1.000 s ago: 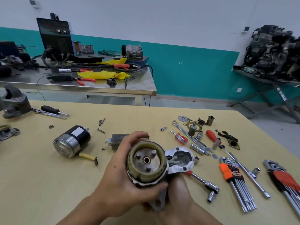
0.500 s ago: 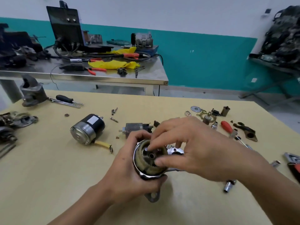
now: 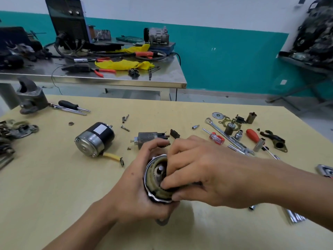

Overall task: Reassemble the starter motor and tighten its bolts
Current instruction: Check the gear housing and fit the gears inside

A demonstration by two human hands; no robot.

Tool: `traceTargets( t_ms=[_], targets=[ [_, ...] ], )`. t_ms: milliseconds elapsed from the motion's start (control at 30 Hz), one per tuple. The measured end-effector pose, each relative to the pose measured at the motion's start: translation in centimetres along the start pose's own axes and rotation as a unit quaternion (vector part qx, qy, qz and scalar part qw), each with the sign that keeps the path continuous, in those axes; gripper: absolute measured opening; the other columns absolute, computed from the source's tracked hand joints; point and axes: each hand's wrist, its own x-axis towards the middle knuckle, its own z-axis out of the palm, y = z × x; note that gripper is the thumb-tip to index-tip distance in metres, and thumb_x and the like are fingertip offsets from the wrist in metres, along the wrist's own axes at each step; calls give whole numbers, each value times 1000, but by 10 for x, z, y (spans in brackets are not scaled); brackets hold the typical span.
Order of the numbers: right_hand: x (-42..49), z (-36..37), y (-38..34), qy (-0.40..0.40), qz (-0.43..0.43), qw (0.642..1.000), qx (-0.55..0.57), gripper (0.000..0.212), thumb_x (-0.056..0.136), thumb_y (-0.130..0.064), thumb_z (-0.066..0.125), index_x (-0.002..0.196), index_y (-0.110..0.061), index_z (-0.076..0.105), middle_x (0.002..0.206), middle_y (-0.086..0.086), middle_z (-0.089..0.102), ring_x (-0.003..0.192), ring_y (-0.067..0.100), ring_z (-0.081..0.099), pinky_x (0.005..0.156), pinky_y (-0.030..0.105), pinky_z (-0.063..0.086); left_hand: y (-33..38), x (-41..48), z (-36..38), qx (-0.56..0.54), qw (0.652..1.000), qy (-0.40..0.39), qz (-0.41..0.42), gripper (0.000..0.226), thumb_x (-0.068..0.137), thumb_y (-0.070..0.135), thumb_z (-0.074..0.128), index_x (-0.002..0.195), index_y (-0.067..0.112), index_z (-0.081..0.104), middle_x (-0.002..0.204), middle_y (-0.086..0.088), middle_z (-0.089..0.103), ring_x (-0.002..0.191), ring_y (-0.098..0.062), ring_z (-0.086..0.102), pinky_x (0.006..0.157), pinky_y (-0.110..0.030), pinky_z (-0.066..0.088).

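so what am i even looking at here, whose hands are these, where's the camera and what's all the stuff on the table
No machine here: these are a person's two bare hands, filmed by a camera worn on their head, which looks forward and down.

The left hand grips a round starter housing, its open end turned toward the camera, with a pale ring showing inside. The right hand reaches over it with its fingertips in the opening. Whether they pinch a small part is hidden.

On the wooden table lie the black and silver motor body, a grey solenoid, loose screws, a small red and clear screwdriver and a spanner. Behind it stands a steel bench with more tools.
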Motion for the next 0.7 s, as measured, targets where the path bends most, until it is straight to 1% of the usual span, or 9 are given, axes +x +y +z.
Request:
traceTargets(
  t_ms=[67, 100, 200, 267, 367, 500, 633, 700],
  targets=[
    [-2, 6, -6, 24, 19, 999, 16, 20, 93, -36, 65, 105, -23, 75, 98, -11, 65, 107, 11, 45, 90, 38, 38, -1, -1, -1, -6, 1000, -17, -10, 103, 54, -8, 82, 141, 9, 30, 112, -6, 63, 96, -29, 69, 83, -45, 55],
    [-2, 10, -9, 40, 33, 999, 18, 19, 93, -39, 65, 101, -24, 74, 95, -11, 63, 106, 11, 45, 90, 37, 37, -1, -1, -2, -7, 1000, -23, -13, 104, 53, -6, 81, 141, 10, 30, 112, -5, 63, 98, -29, 69, 84, -45, 55],
    [-1, 19, -18, 75, 68, 995, 3, 21, 92, -42, 64, 91, -22, 71, 89, -10, 57, 102, 11, 45, 89, 38, 37, -1, -1, -3, -14, 999, -28, -7, 103, 51, 5, 79, 142, 17, 31, 119, -2, 62, 106, -27, 67, 87, -35, 54],
    [1, 21, -20, 87, 61, 994, -16, 20, 93, -38, 63, 87, -20, 70, 88, -8, 57, 100, 13, 46, 88, 40, 38, 1, 0, -2, -17, 1000, -21, 2, 98, 52, 11, 77, 140, 25, 35, 122, 3, 61, 108, -24, 66, 86, -28, 53],
    [2, 18, -21, 80, 49, 995, -47, 20, 94, -34, 62, 86, -17, 68, 88, -7, 57, 98, 14, 46, 87, 41, 39, 4, 1, -1, -18, 1000, -14, 8, 95, 52, 10, 75, 137, 32, 38, 122, 6, 61, 106, -23, 67, 84, -26, 52],
    [4, 15, -25, 64, 46, 994, -81, 20, 96, -32, 58, 86, -16, 67, 88, -6, 57, 98, 14, 43, 89, 40, 38, 0, 1, -2, -19, 1000, -14, 5, 95, 52, 5, 75, 137, 26, 37, 117, 6, 61, 96, -20, 68, 77, -25, 51],
    [5, 12, -27, 41, 38, 991, -125, 29, 97, -35, 44, 87, -19, 66, 89, -6, 56, 97, 14, 40, 87, 39, 37, 1, 1, -2, -27, 999, -17, 3, 94, 54, 9, 76, 138, 19, 36, 119, 5, 61, 99, -21, 68, 79, -23, 50],
    [4, 11, -26, 40, 22, 986, -160, 26, 98, -33, 46, 86, -20, 65, 89, -6, 57, 96, 14, 41, 85, 39, 38, 1, 1, -3, -20, 1000, -21, 0, 95, 55, 4, 78, 139, 17, 36, 117, 4, 62, 96, -20, 68, 78, -22, 50]
  ],
)
